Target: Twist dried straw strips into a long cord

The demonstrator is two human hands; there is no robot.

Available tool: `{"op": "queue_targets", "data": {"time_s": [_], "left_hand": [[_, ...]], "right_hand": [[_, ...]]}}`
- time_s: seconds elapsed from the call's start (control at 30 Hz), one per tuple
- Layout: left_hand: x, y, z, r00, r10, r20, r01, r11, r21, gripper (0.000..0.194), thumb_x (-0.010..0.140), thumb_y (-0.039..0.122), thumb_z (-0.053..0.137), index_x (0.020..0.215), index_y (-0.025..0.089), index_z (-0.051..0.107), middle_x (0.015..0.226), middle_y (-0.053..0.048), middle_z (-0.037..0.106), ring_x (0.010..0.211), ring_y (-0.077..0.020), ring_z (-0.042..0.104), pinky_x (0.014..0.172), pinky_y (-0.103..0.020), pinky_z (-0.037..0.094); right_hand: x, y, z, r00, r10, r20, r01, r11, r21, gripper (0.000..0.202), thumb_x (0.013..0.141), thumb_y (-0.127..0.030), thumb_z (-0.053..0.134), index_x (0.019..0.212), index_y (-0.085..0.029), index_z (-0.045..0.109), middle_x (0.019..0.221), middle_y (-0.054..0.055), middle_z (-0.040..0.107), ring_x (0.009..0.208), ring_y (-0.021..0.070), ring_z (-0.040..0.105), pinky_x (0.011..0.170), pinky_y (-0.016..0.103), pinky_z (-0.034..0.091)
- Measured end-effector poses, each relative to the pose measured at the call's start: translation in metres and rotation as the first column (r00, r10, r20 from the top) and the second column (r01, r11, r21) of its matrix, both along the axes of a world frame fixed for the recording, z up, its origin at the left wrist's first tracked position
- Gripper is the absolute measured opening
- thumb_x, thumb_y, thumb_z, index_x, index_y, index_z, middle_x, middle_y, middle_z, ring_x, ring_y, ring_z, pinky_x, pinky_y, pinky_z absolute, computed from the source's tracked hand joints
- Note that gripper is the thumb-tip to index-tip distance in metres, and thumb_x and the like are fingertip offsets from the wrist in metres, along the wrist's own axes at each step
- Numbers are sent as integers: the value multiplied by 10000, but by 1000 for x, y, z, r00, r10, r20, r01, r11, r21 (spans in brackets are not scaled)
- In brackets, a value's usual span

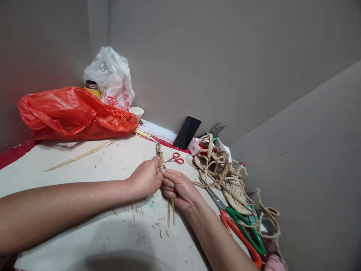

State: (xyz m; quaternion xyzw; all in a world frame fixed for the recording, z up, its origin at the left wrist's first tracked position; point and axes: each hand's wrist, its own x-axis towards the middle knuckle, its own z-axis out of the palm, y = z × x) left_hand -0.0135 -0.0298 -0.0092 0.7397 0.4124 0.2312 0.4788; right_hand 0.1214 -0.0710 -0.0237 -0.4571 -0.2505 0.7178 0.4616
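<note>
In the middle of the head view my left hand (146, 177) is closed round a braided straw cord (159, 149), whose looped top end sticks up above the fist. My right hand (179, 188) meets it from the right, thumb and fingers pinched at the same cord. A flat, pale straw strand (173, 212) hangs down below the right hand. The rest of the cord is hidden inside the hands. Just behind them lie small red-handled scissors (176, 159), their blades partly covered by the left hand.
Large shears (242, 226) with red and green handles lie at right beside a tangle of braided straw cord (225, 169). A phone (187, 131) leans on the wall. Behind are a red plastic bag (73, 113), a white bag (111, 75) and a paper cup (137, 111). One straw strand (81, 155) lies left.
</note>
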Motion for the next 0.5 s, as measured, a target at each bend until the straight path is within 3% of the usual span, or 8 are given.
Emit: {"op": "queue_targets", "data": {"time_s": [0.1,0.27,0.37,0.5], "left_hand": [[0,-5,-2,994,-21,-109,39,984,172,207,730,122,427,927,174,463,640,-6,583,549,-135,512,532,-226,332],[0,-14,2,982,-81,-173,117,971,210,385,695,170,477,1079,146,474,742,-44,610,613,-160,534,528,-234,331],[-3,-2,11,986,-94,-139,118,976,182,282,693,214,483,951,160,583,702,-32,608,599,-152,520,533,-235,331],[-3,24,12,999,-16,29,13,994,113,180,717,241,457,731,150,612,674,-25,595,611,-130,502,572,-231,352]], "right_hand": [[-2,1,-1,998,-66,12,66,998,-2,311,679,-273,724,620,-170,437,411,-126,260,377,15,83,320,127,94],[3,2,1,992,-118,41,118,993,13,279,657,-251,727,619,-165,464,400,-130,252,368,13,83,310,123,96],[10,3,5,997,-71,30,71,997,7,242,653,-228,729,635,-151,500,397,-135,234,366,8,73,311,118,86],[17,4,7,999,31,19,-31,1000,-2,188,686,-244,711,706,-118,573,407,-133,229,359,3,85,315,116,93]]}}
